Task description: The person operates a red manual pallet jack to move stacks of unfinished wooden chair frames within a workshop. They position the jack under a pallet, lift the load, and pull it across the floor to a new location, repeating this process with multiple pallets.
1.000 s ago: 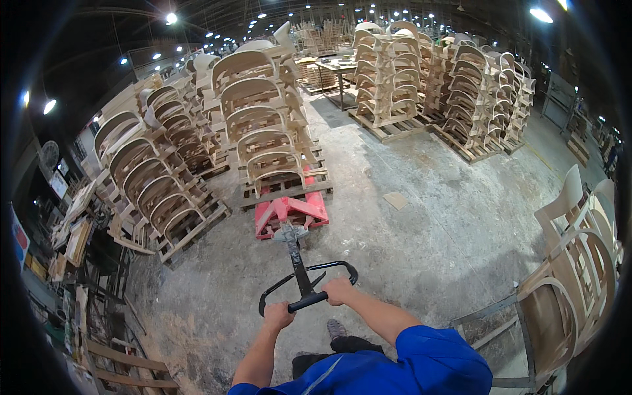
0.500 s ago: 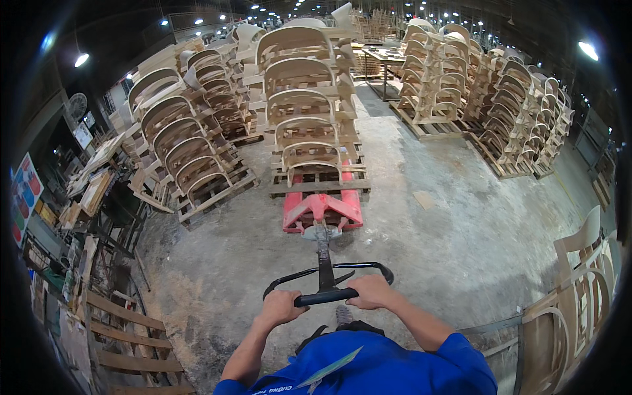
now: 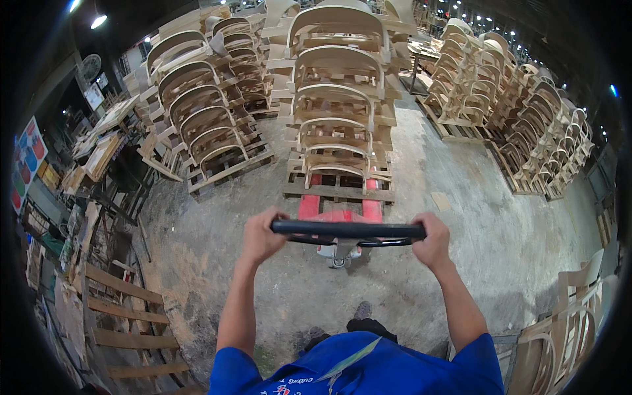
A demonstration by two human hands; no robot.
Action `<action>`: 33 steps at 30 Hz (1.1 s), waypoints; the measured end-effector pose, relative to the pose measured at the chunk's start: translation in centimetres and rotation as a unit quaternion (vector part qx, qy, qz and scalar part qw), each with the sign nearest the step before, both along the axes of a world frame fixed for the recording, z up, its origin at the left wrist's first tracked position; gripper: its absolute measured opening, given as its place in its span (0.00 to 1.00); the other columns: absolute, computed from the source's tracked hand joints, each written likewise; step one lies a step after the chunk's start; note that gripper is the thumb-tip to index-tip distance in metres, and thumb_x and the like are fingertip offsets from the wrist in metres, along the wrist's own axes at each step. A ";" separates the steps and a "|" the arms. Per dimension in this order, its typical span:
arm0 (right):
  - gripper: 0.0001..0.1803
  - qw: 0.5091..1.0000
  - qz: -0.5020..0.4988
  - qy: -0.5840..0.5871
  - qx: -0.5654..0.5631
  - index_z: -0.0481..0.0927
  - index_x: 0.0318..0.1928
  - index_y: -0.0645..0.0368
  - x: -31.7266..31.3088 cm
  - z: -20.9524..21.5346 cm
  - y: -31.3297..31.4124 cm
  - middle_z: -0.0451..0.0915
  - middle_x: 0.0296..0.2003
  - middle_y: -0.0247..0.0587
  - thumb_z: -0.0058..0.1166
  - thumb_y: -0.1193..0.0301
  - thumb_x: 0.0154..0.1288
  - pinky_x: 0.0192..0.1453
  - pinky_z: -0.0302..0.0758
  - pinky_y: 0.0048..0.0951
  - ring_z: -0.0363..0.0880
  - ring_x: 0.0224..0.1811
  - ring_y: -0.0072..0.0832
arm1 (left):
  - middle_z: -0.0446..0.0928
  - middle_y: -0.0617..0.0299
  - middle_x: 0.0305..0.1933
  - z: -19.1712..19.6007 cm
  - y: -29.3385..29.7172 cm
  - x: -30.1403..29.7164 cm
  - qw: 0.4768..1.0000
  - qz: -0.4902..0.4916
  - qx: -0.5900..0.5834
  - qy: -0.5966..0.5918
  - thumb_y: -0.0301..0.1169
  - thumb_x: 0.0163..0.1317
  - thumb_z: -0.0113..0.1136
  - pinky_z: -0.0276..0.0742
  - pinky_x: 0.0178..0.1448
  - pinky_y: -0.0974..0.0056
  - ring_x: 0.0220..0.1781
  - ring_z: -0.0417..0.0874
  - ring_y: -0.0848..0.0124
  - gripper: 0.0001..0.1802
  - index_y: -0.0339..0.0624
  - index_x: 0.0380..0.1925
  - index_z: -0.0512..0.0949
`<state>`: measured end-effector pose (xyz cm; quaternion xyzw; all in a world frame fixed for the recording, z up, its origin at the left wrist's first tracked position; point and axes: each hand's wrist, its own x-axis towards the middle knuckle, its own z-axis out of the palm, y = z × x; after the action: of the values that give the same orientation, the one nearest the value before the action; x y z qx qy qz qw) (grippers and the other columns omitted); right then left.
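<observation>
Both arms reach forward to the black handle (image 3: pixel 349 230) of a red pallet jack (image 3: pixel 308 207). My left hand (image 3: pixel 263 236) is closed round the handle's left end, and my right hand (image 3: pixel 432 240) grips its right end. The raised bar hides most of the jack's body behind it. The red forks run in under a wooden pallet (image 3: pixel 339 192). On this pallet stands a tall stack of curved wooden chair frames (image 3: pixel 334 100), straight ahead of me.
More chair frames stand stacked on pallets at the left (image 3: pixel 197 108) and the far right (image 3: pixel 477 85). A slatted pallet (image 3: pixel 131 339) leans at the lower left. Loose chair frames (image 3: pixel 573 322) stand at the lower right. A flat board piece (image 3: pixel 440 201) lies on the concrete floor.
The handle has swung up and away from my body, and my hands have spread from near its middle to its two ends. The loaded stack now appears closer.
</observation>
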<state>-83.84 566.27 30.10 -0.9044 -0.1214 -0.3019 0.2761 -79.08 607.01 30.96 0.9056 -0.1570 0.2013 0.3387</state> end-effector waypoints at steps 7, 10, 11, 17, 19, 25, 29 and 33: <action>0.11 0.968 -0.076 -0.125 0.203 0.77 0.38 0.58 14.8 -1.6 0.0 0.82 0.26 0.44 0.64 0.79 0.55 0.36 0.80 0.36 0.85 0.28 0.41 | 0.79 0.56 0.26 -1.1 -3.9 9.4 0.970 0.114 -0.175 -0.124 0.28 0.63 0.72 0.75 0.36 0.64 0.28 0.80 0.69 0.09 0.39 0.34 0.80; 0.09 0.959 -0.002 -0.166 0.231 0.78 0.38 0.57 16.2 -3.8 -2.8 0.82 0.26 0.44 0.65 0.77 0.58 0.35 0.80 0.36 0.85 0.27 0.40 | 0.78 0.58 0.26 -3.9 -6.1 7.6 0.960 0.151 -0.180 -0.154 0.29 0.65 0.70 0.74 0.35 0.64 0.28 0.79 0.69 0.08 0.39 0.34 0.79; 0.09 0.958 0.023 -0.172 0.228 0.78 0.37 0.57 16.5 -3.4 -3.3 0.82 0.26 0.43 0.66 0.76 0.59 0.34 0.80 0.36 0.85 0.26 0.39 | 0.77 0.59 0.26 -4.1 -6.6 5.8 0.955 0.188 -0.141 -0.179 0.29 0.67 0.69 0.74 0.36 0.63 0.28 0.78 0.68 0.07 0.40 0.34 0.79; 0.11 0.946 0.107 -0.213 0.219 0.79 0.36 0.57 22.5 -2.4 -4.3 0.79 0.25 0.43 0.72 0.74 0.61 0.28 0.76 0.34 0.82 0.24 0.36 | 0.75 0.54 0.31 -3.7 -14.6 -4.6 0.906 0.346 -0.079 -0.233 0.28 0.68 0.67 0.76 0.41 0.57 0.32 0.77 0.61 0.09 0.36 0.37 0.76; 0.11 0.941 0.148 -0.200 0.231 0.79 0.36 0.57 24.7 -2.4 -4.6 0.79 0.25 0.43 0.71 0.75 0.60 0.28 0.76 0.34 0.82 0.24 0.36 | 0.84 0.53 0.38 -8.2 -12.9 -8.6 0.924 0.343 -0.032 -0.164 0.34 0.65 0.70 0.84 0.37 0.56 0.33 0.86 0.59 0.21 0.30 0.51 0.80; 0.10 0.931 0.226 -0.175 0.228 0.79 0.38 0.57 30.4 -3.1 -4.7 0.80 0.26 0.43 0.69 0.78 0.60 0.28 0.76 0.36 0.82 0.25 0.38 | 0.84 0.49 0.38 -4.3 -20.6 -7.4 0.894 0.344 0.117 -0.263 0.31 0.60 0.71 0.83 0.37 0.53 0.33 0.86 0.56 0.16 0.33 0.44 0.79; 0.09 0.914 0.277 -0.177 0.238 0.79 0.39 0.58 32.7 -3.2 -2.5 0.80 0.27 0.43 0.67 0.78 0.61 0.29 0.77 0.37 0.82 0.25 0.39 | 0.84 0.46 0.38 -2.9 -22.1 -5.6 0.837 0.512 -0.082 -0.176 0.31 0.62 0.69 0.82 0.38 0.49 0.35 0.86 0.50 0.14 0.32 0.42 0.81; 0.14 0.917 0.292 -0.141 0.232 0.75 0.39 0.53 34.0 -3.1 0.4 0.79 0.29 0.40 0.63 0.78 0.52 0.33 0.77 0.40 0.84 0.31 0.42 | 0.76 0.50 0.43 -5.5 -17.4 -3.7 0.856 0.448 0.083 -0.244 0.28 0.69 0.64 0.76 0.52 0.52 0.44 0.80 0.55 0.12 0.32 0.46 0.76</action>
<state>-49.80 566.68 27.02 -0.6875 -0.3442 -0.3522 0.5337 -82.77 589.64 25.46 0.8246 0.1717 0.5322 0.0860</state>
